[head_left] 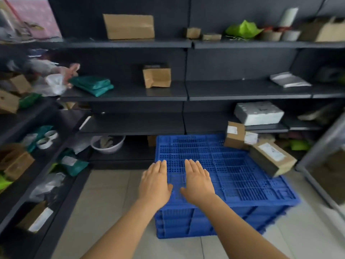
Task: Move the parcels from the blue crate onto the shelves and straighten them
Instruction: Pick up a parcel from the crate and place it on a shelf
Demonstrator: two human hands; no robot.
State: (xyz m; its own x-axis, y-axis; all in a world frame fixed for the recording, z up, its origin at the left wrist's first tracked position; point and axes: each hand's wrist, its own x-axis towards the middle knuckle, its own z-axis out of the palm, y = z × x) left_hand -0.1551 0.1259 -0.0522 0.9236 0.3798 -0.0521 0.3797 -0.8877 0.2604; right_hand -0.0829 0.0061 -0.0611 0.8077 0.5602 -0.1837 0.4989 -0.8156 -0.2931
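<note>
While the blue crate (233,176) sits upturned on the floor at lower centre, a white bowl (107,144) holding pale items is seen on the bottom shelf at left. The left hand (155,182) and right hand (198,181) are held flat, fingers straight, nothing grasped. Two brown parcels (261,150) are seen on the crate's far right edge.
</note>
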